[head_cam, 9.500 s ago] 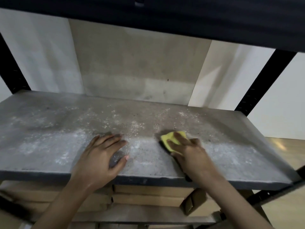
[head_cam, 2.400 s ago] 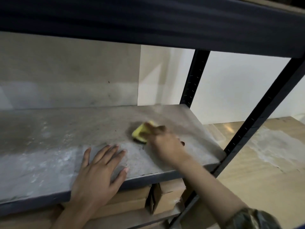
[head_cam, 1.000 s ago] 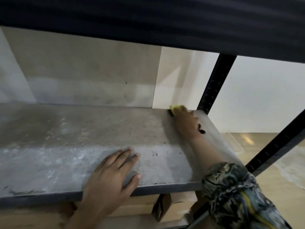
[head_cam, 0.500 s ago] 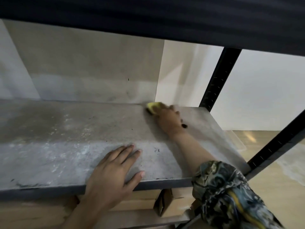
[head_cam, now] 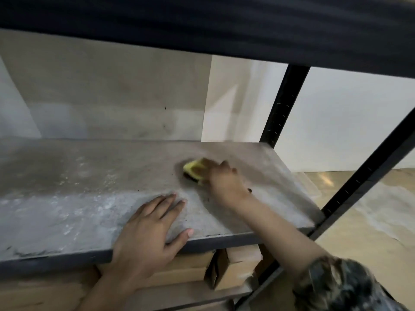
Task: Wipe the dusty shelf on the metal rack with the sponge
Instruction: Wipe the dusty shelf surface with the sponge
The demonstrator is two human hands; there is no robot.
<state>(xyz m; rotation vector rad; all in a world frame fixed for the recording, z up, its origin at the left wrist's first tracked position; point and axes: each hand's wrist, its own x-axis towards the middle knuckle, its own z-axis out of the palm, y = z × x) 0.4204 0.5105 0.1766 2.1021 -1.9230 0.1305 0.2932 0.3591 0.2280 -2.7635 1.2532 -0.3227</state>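
The grey shelf [head_cam: 253, 176] of the black metal rack fills the middle of the view, with pale dust smeared over its left front part. My right hand [head_cam: 224, 182] presses a yellow sponge [head_cam: 195, 169] flat on the shelf, right of centre and about mid-depth. Its fingers cover much of the sponge. My left hand [head_cam: 150, 230] lies flat on the front edge, fingers spread, holding nothing.
The upper black shelf beam [head_cam: 202, 25] hangs low across the top. Black uprights [head_cam: 280, 108] stand at the right rear and right front [head_cam: 368, 173]. Cardboard boxes [head_cam: 233, 270] sit on the level below. A beige board [head_cam: 107, 97] backs the shelf.
My right hand has pulled the sponge from the shelf's back edge toward the front, to about mid-depth. My left hand has stayed flat on the front edge.
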